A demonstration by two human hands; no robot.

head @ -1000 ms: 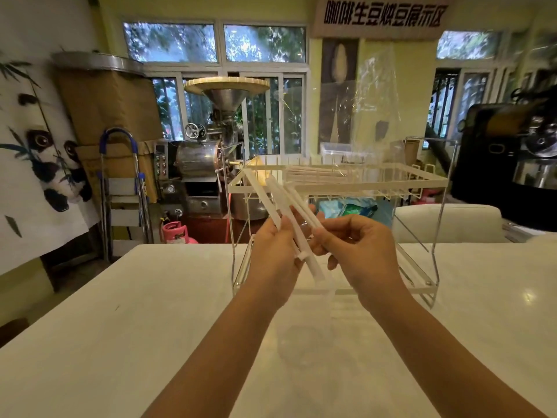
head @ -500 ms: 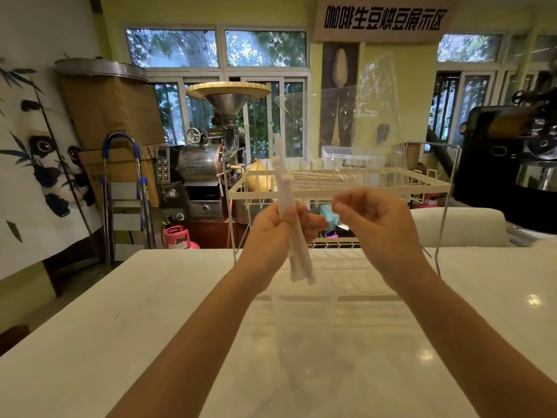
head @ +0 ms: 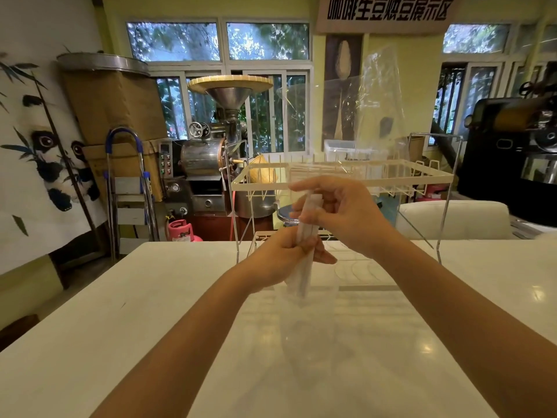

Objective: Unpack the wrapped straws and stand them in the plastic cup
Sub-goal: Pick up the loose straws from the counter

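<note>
Straws (head: 306, 236) in white paper wraps stand in a small bunch, nearly upright, above the white table (head: 120, 312). The left hand (head: 281, 259) has its grip closed around the lower part of the bunch, and the bottom ends stick out below the fist. The right hand (head: 337, 212) is at the top of the bunch. Its fingers (head: 304, 187) are bent loosely over the top ends, and its thumb touches the wraps. I cannot tell if this grip is pinching one straw or just resting there. The bunch is blurry, so I cannot count the straws; there are a few. One clear plastic cup (head: 307, 333) stands on the table right under the bunch and is very hard to see. Behind the two hands stands one wire rack (head: 340, 179) with a cream top shelf. One clear plastic bag (head: 379, 95) rises from the rack.
</note>
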